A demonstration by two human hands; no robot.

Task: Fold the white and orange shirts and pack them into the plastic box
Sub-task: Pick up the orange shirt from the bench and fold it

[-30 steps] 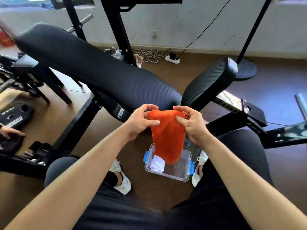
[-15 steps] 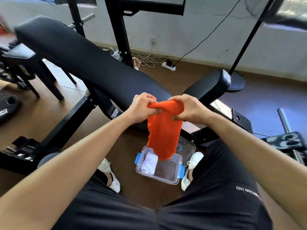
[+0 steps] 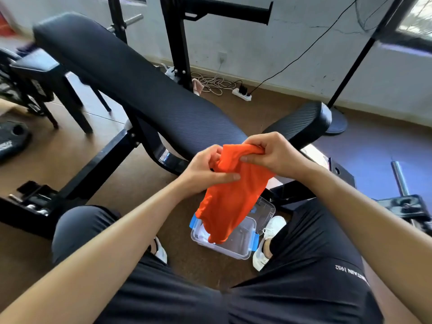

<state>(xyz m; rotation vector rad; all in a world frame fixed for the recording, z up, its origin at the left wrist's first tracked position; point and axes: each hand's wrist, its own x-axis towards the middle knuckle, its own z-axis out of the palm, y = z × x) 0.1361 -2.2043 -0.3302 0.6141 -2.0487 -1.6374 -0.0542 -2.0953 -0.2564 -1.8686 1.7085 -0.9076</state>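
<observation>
Both hands are clamped on the orange shirt [image 3: 233, 197], held in the air between the knees. The right hand [image 3: 272, 154] pinches the shirt's top edge, fingers curled over the fold and thumb underneath. The left hand [image 3: 205, 171] grips the cloth a little lower on the left side, thumb laid flat across the front and fingers tucked behind. The two hands sit just beside each other, with only a bunch of fabric between them.

From that grip the shirt hangs down and slightly leftward as a narrow folded strip. Its lower end dangles over the open box [image 3: 243, 251], which stands on the floor [image 3: 131, 183] between the person's white shoes [image 3: 268, 239]; whether the hem touches anything inside cannot be told. The box is clear plastic with blue clips on its sides. Its lid [image 3: 265, 208] lies behind it, tilted against the far rim. Inside the box, at the left end, a bit of the white shirt [image 3: 203, 233] shows, mostly hidden by the orange cloth.

Beyond the hands a black padded bench [image 3: 145, 90] slants across the view. A power strip [image 3: 242, 95] and coiled cable lie by the wall.
</observation>
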